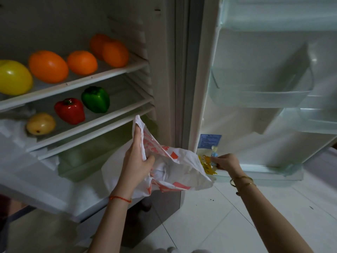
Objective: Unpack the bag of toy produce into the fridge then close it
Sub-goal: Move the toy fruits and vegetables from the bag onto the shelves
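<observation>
The fridge [164,70] stands open. Its upper shelf [109,73] carries a yellow fruit [14,77] and several oranges [48,66]. On the shelf below lie a green pepper [95,99], a red pepper [70,111] and a yellow mango [41,123]. A white plastic bag with orange print [180,172] hangs in front of the crisper drawer. My left hand [136,157] grips the bag's near handle and rim. My right hand [226,162] pinches the bag's far edge by its yellow print. What is inside the bag is hidden.
The fridge door [264,88] is swung open to the right, with clear door bins [260,88] and a blue label [209,141] low on its inner edge. A clear crisper drawer [82,157] sits under the shelves. White tiled floor [218,216] lies below.
</observation>
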Tool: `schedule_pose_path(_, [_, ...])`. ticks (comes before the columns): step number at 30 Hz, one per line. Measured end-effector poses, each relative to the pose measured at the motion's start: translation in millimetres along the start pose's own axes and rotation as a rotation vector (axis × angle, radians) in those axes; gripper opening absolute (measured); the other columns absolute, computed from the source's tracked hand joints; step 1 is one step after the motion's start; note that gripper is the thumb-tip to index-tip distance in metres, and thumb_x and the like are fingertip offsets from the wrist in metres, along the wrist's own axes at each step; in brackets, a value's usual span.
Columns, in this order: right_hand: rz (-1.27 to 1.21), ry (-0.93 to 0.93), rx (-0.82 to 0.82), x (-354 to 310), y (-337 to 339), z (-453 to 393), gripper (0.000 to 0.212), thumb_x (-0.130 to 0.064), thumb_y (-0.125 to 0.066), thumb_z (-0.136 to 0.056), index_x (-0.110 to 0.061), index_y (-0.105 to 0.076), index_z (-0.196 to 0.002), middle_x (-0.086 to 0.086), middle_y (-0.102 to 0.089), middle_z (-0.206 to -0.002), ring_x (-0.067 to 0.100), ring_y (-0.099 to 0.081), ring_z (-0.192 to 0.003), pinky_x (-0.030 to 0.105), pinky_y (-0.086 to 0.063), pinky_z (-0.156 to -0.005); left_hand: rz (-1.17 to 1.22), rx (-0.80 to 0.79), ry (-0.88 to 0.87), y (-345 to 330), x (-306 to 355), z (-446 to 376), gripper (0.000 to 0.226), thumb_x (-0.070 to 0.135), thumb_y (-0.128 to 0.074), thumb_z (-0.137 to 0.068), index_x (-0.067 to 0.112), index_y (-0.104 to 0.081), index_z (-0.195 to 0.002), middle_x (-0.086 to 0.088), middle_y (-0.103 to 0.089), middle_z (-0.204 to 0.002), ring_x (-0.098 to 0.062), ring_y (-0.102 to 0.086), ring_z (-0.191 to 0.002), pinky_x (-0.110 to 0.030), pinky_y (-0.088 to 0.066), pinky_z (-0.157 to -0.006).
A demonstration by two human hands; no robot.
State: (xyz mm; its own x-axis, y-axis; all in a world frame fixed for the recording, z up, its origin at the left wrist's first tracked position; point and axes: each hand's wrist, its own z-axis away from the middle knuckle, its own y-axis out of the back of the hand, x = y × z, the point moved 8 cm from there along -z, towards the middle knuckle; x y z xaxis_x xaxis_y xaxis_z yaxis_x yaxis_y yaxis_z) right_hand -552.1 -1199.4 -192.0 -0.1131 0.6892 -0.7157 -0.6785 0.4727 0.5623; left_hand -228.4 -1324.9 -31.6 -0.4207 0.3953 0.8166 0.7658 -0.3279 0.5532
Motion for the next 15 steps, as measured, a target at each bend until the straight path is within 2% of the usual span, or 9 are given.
schedule_pose_path(2, [0.115, 0.034, 0.005, -4, -13, 2, 0.037, -0.037, -0.078, -0.078, -0.001, -0.073, -0.068, 0.013, -0.069, -0.069, 0.019, -0.058, -0.06, 0.027, -0.045, -0.061, -0.014, 0.005, -0.002, 1, 0, 1, 0.111, 0.002, -0.064, -0.087, 0.053, 0.016, -0.144, 0.001, -0.027, -0.158, -0.023, -0.043, -0.135, -0.038, -0.048, -0.103])
schedule_pose_path(4, [0.231, 0.069, 0.023, -10, -25, 7, 0.037, -0.037, -0.078, -0.077, -0.005, -0.065, -0.063, 0.009, -0.061, -0.063, 0.017, -0.05, -0.054, 0.027, -0.037, -0.053, -0.039, 0.01, 0.003, 2, -2, 3, 0.112, 0.004, -0.065, -0.086, 0.055, 0.017, -0.143, -0.001, -0.029, -0.157, -0.027, -0.048, -0.131, -0.047, -0.052, -0.097])
schedule_pose_path(9, [0.365, 0.132, 0.063, -15, -42, 16, 0.034, -0.037, -0.065, -0.088, -0.006, -0.055, -0.079, 0.01, -0.057, -0.077, 0.026, -0.05, -0.069, 0.029, -0.038, -0.063, -0.036, 0.033, 0.036, 6, -10, 5, 0.117, 0.006, -0.067, -0.085, 0.071, 0.019, -0.131, 0.001, -0.031, -0.156, -0.034, -0.06, -0.114, -0.051, -0.058, -0.082])
schedule_pose_path(12, [0.389, 0.114, 0.03, -10, -43, 12, 0.035, -0.041, -0.068, -0.085, -0.008, -0.056, -0.089, 0.008, -0.061, -0.084, 0.022, -0.053, -0.072, 0.031, -0.044, -0.066, -0.033, 0.033, 0.041, 7, -12, 6, 0.117, 0.005, -0.067, -0.085, 0.069, 0.018, -0.134, 0.001, -0.031, -0.157, -0.036, -0.061, -0.113, -0.051, -0.059, -0.082])
schedule_pose_path(15, [0.368, 0.108, 0.017, -10, -33, 16, 0.045, -0.049, -0.071, -0.081, -0.009, -0.056, -0.095, 0.006, -0.058, -0.087, 0.024, -0.055, -0.08, 0.03, -0.041, -0.069, -0.012, 0.024, 0.055, 7, -15, 8, 0.116, 0.004, -0.067, -0.084, 0.066, 0.016, -0.138, 0.006, -0.025, -0.159, -0.039, -0.061, -0.113, -0.053, -0.058, -0.083])
